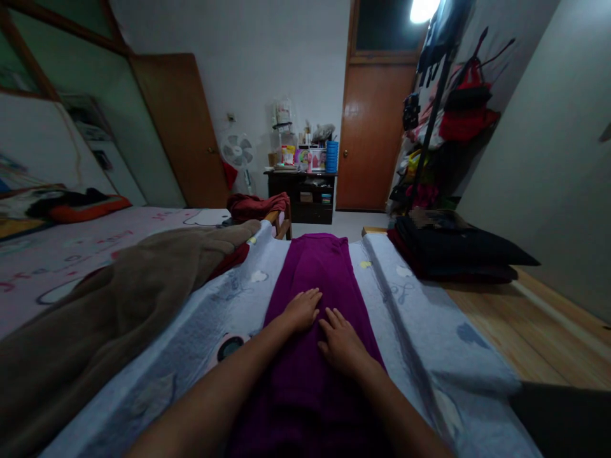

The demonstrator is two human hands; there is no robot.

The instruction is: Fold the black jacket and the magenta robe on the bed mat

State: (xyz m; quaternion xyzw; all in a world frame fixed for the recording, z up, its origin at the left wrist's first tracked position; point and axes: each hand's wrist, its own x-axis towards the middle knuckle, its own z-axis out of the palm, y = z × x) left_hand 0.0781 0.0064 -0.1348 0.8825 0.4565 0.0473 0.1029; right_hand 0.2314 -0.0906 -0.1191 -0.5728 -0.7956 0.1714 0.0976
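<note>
A long purple garment (pixel 317 264) lies flat down the middle of a light blue patterned sheet (pixel 248 289). My left hand (pixel 303 309) rests palm down on it, fingers stretched out toward the right. Just to its right, my right hand (pixel 340 340) lies on the same cloth with its fingers spread. The two hands are close together but apart, and neither grasps the fabric. Beside my left forearm is a pinkish object with a dark round centre (pixel 230 346), partly hidden by the arm.
A brown blanket (pixel 138 280) spreads along the left side. Folded dark clothes (pixel 458 248) are stacked at the right, near a wooden surface (pixel 539 324). A dark red cloth (pixel 258 205) hangs over a chair beyond the bed, before a black cabinet (pixel 300 197).
</note>
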